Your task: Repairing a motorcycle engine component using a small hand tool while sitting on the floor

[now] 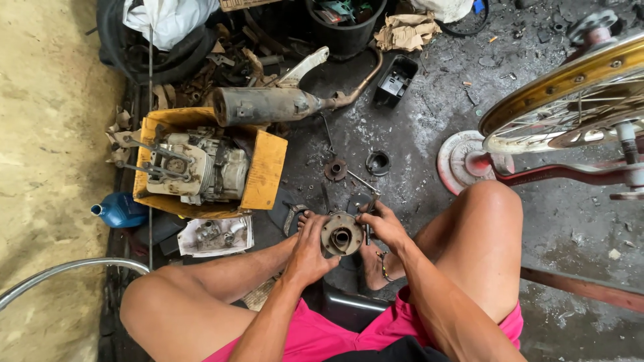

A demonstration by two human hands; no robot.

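The round metal hub part (341, 234) sat between both hands above the floor (429, 127), its open bore facing up. The left hand (310, 249) cupped its left rim, grip pressed on it; the right hand (382, 224), equally near, pinched a thin tool (367, 232) upright at its right edge.

The person wears bright pink shorts (315, 335), with a strip of black cloth (396, 350) showing at the waist. Both arms are bare, with no sleeves, gloves or watch. The left hand (310, 251) and right hand (384, 226) are grimy. The legs are bare, and the foot (376, 265) wears a sandal with a thin strap.
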